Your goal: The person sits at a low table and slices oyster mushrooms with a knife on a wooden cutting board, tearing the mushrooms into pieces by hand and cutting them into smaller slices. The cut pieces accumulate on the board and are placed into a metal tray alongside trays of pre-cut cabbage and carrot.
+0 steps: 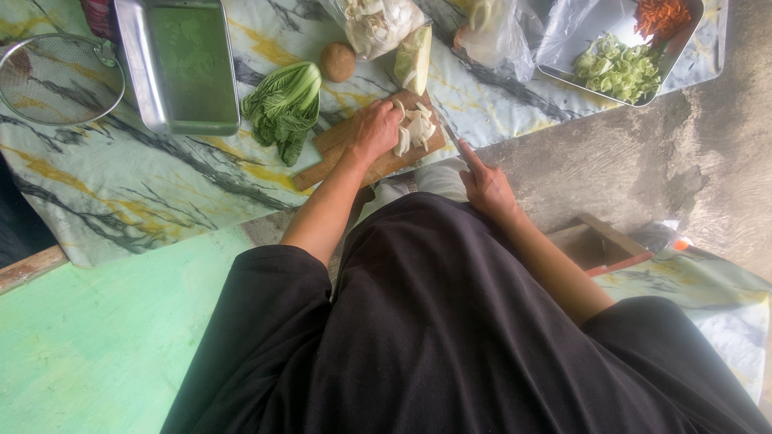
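A marble-patterned sheet (161, 185), white with grey veins and yellow streaks, covers most of the ground at the top and left. Beside it on the right lies bare grey concrete floor (643, 177), rough and stained. A pale green painted surface (104, 337) fills the lower left, edged by a strip of worn wood (28, 269). A small wooden box or stool (599, 241), hard to tell which, sits at the right. The light is soft, even daylight without hard shadows.
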